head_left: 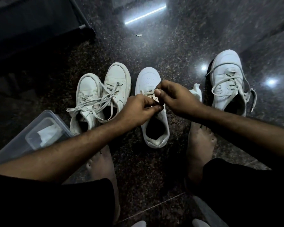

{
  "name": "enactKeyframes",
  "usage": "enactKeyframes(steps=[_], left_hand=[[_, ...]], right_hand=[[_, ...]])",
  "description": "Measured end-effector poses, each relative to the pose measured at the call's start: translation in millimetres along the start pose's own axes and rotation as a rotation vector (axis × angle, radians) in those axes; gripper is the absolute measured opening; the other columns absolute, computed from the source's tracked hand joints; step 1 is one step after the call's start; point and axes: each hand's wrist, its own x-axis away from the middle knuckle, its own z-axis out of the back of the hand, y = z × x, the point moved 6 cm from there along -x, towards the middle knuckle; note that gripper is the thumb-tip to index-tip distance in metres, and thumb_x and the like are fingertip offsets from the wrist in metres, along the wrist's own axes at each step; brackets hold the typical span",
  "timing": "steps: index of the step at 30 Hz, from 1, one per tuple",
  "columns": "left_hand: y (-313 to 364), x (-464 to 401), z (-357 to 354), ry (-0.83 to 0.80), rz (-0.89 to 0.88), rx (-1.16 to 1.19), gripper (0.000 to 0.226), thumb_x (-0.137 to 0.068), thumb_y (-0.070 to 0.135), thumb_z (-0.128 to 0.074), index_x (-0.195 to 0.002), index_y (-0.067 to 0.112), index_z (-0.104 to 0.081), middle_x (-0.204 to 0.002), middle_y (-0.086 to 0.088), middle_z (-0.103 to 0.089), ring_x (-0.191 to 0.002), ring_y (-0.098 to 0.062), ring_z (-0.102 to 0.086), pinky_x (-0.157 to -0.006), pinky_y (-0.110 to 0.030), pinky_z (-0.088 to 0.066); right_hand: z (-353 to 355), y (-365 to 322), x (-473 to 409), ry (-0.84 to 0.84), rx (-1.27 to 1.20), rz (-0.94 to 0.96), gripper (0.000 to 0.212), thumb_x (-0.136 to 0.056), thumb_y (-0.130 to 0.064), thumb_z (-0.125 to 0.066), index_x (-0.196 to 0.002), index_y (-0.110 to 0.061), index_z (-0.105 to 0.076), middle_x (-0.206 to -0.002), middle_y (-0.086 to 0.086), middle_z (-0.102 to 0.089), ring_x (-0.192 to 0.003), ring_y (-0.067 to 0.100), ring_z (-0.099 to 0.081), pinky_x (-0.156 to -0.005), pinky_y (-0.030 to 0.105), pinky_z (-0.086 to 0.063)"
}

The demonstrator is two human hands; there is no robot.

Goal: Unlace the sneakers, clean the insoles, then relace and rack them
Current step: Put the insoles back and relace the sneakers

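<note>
On the dark speckled stone floor, between the person's bare feet, stands the white leather sneaker with the dotted toe (152,102). Its toe points away from the person and its heel points back at them. The flat pale lace (147,92) runs across the shoe, near the toe end. Both hands hover right over it. The left hand (138,110) pinches the lace with curled fingers. The right hand (172,97) pinches it too, a little nearer the toe. I think the lace must go up and out toward the person.
</note>
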Motion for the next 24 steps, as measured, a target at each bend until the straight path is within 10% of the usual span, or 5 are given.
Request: enactKeyframes(steps=[7, 13, 24], left_hand=[[-7, 6, 3, 0.081, 0.256, 0.342, 0.025, -0.088, 0.016, -0.068, -0.065, 0.005, -0.072, -0.042, 0.004, -0.046, -0.042, -0.004, -0.038, -0.049, -0.025, -0.034], [-17, 16, -8, -0.081, 0.582, 0.599, 0.027, -0.095, 0.028, -0.057, -0.07, 0.017, -0.057, -0.047, 0.008, -0.026, -0.041, -0.008, -0.015, -0.041, -0.022, -0.012], [-9, 9, 1, -0.085, 0.561, 0.6, 0.033, -0.093, 0.024, -0.043, -0.078, 0.006, -0.066, -0.054, -0.002, -0.044, -0.041, -0.012, -0.023, -0.043, -0.02, -0.017]], right_hand=[[-2, -21, -5, -0.02, -0.003, 0.085, 0.007, -0.095, -0.029, -0.06, -0.097, -0.025, -0.065, -0.089, -0.008, -0.072, -0.086, 0.009, -0.069, -0.082, 0.046, -0.055], [-16, -16, 8, -0.163, 0.28, 0.156, 0.062, -0.093, -0.026, -0.067, -0.145, -0.018, -0.034, -0.113, -0.006, -0.065, -0.082, 0.005, -0.067, -0.075, 0.024, -0.053], [-11, -29, 7, -0.062, 0.806, 0.371, 0.011, -0.092, -0.027, -0.06, -0.092, -0.018, -0.065, -0.083, -0.001, -0.062, -0.073, 0.026, -0.061, -0.055, 0.042, -0.05]])
